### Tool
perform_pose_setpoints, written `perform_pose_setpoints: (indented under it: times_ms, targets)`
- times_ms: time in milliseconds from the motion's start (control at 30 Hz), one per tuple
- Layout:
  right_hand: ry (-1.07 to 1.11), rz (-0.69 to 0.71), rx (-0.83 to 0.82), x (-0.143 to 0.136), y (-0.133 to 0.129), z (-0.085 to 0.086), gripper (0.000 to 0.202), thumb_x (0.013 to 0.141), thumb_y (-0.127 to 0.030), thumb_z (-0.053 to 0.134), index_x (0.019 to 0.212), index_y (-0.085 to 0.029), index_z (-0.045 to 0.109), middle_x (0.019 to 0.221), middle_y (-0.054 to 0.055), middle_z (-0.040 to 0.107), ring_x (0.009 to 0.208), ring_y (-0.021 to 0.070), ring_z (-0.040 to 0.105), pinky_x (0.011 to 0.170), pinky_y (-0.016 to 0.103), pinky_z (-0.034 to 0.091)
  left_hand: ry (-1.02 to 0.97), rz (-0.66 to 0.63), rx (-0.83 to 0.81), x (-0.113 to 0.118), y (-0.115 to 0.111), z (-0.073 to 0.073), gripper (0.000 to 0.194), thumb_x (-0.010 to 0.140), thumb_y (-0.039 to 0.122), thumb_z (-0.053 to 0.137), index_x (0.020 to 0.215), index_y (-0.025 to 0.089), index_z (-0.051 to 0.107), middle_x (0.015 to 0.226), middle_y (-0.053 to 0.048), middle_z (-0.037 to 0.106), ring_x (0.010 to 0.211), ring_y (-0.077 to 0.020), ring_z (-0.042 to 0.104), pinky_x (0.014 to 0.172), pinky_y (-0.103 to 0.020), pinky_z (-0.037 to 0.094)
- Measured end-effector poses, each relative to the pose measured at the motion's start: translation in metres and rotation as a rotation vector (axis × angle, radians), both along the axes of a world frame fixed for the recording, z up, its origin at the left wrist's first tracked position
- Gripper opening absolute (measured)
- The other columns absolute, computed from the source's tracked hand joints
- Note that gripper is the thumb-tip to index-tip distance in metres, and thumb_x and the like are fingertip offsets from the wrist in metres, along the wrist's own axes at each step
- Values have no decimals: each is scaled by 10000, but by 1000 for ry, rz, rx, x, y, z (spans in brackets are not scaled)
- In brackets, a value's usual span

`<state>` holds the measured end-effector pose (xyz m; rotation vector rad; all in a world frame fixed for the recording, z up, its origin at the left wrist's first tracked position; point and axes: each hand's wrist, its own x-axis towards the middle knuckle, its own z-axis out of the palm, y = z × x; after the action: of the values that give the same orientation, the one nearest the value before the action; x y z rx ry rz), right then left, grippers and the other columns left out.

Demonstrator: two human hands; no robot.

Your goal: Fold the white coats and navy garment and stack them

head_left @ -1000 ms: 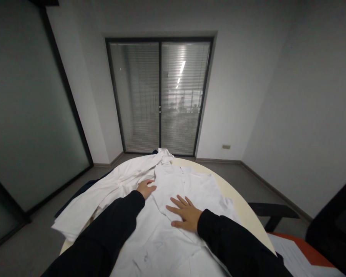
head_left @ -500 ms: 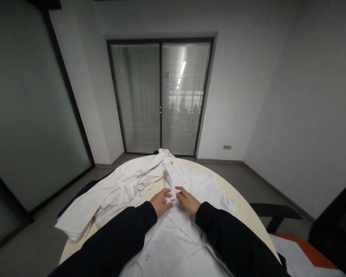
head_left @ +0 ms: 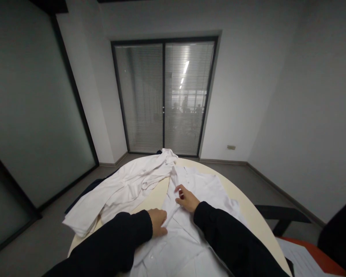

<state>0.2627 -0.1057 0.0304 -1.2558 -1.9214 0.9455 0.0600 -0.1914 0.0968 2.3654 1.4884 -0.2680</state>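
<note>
A white shirt [head_left: 187,250] lies spread over the near and middle part of a round cream table [head_left: 249,209]. My left hand [head_left: 158,222] rests at the shirt's left edge, its thumb apart from the other fingers and nothing visible in it. Over the shirt's upper part is my right hand [head_left: 187,198], fingers curved and apart, holding nothing. Another white garment [head_left: 123,188] lies rumpled along the table's left side, with dark cloth [head_left: 88,189] showing beneath its outer edge.
At the lower right are a black chair [head_left: 341,234], an orange surface [head_left: 328,257] and printed paper [head_left: 300,256]. Glass doors with blinds [head_left: 141,100] stand beyond the table, between pale walls.
My left hand has moved nearer and slightly left, away from my right hand, which stays over the shirt with its fingers a little more raised. The view has shifted slightly.
</note>
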Motion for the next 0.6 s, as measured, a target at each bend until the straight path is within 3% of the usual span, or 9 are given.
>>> perform_pose_setpoints:
  times_ms: [100, 200, 333, 433, 533, 600]
  targets:
    - [-17, -25, -35, 1, 6, -2, 447, 690, -67, 524, 1115, -201, 546, 838, -29, 509, 604, 83, 488, 617, 228, 407, -168, -9, -49, 8, -3, 8, 234, 726, 366, 604, 885, 217, 518, 817, -34, 673, 790, -230, 645, 651, -287, 448]
    - [-6, -65, -58, 4, 11, -3, 507, 729, -88, 511, 1230, -164, 517, 888, 4, 526, 631, 90, 494, 644, 241, 423, -303, -6, -167, 18, -13, 9, 392, 716, 340, 627, 1043, 221, 446, 695, 32, 651, 641, -173, 619, 604, -248, 436]
    - [-8, -51, -82, 10, 10, -1, 582, 702, -167, 639, 1273, -175, 525, 776, -34, 498, 604, 95, 447, 614, 243, 407, -235, -36, -277, 27, -33, 5, 631, 636, 263, 676, 1185, 223, 368, 530, 97, 585, 530, -179, 597, 589, -259, 460]
    - [-9, -33, -74, 13, 7, 1, 593, 666, -134, 659, 1250, -187, 567, 703, -56, 458, 602, 96, 422, 618, 243, 392, -139, -61, -158, 30, -46, 8, 597, 654, 241, 620, 1210, 234, 401, 715, 7, 691, 711, -235, 667, 674, -318, 504]
    - [1, -35, -70, 15, 6, 1, 547, 724, -162, 617, 1268, -172, 557, 663, -63, 424, 593, 98, 413, 605, 244, 381, 56, -65, 40, 29, -56, 12, 627, 643, 463, 662, 1172, 169, 502, 1034, -173, 683, 918, -368, 649, 764, -464, 505]
    - [8, -29, -68, 16, 5, 0, 533, 748, -185, 605, 1278, -172, 548, 649, -69, 406, 578, 95, 400, 588, 240, 371, 175, -112, 65, 29, -62, 12, 711, 594, 566, 678, 1138, 122, 566, 1061, -238, 661, 910, -416, 643, 768, -526, 489]
